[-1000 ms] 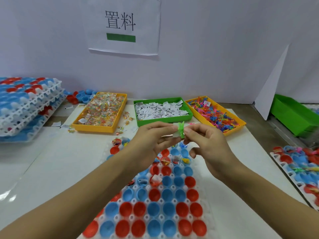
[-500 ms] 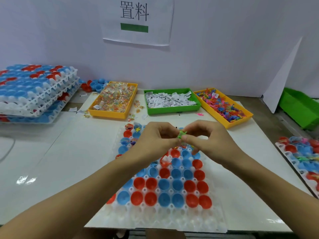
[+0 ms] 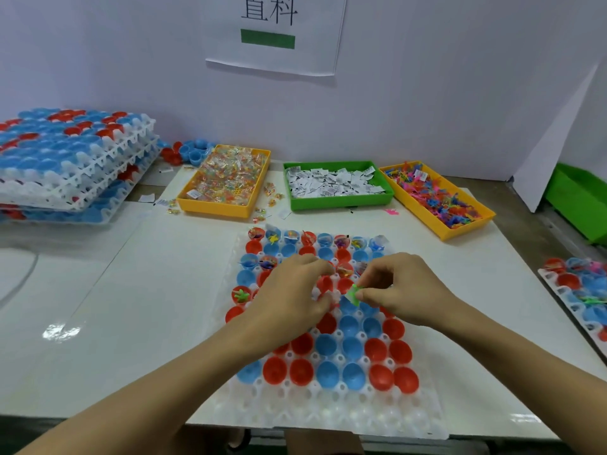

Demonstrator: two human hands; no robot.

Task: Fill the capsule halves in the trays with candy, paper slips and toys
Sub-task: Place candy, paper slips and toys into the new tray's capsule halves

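A white tray (image 3: 328, 412) of red and blue capsule halves lies in front of me; its far rows hold candy, slips and toys, its near rows are bare cups. My left hand (image 3: 292, 293) hovers over the tray's middle, thumb and fingers curled round a red capsule half (image 3: 325, 284). My right hand (image 3: 407, 290) pinches a small green toy (image 3: 354, 293) just right of that half, low over the cups. Behind the tray stand a yellow candy tray (image 3: 213, 210), a green tray of paper slips (image 3: 338, 203) and a yellow tray of toys (image 3: 440, 231).
Stacked trays of capsule halves (image 3: 65, 165) sit at the far left, loose halves (image 3: 190, 151) behind them. Another filled tray (image 3: 574, 290) lies at the right edge, a green bin (image 3: 578, 198) beyond it. A pink toy (image 3: 391, 211) lies loose on the mat.
Both hands have dropped from in front of the supply trays to the capsule tray. The left hand has left the green toy and now grips a red half; the right still holds the toy.
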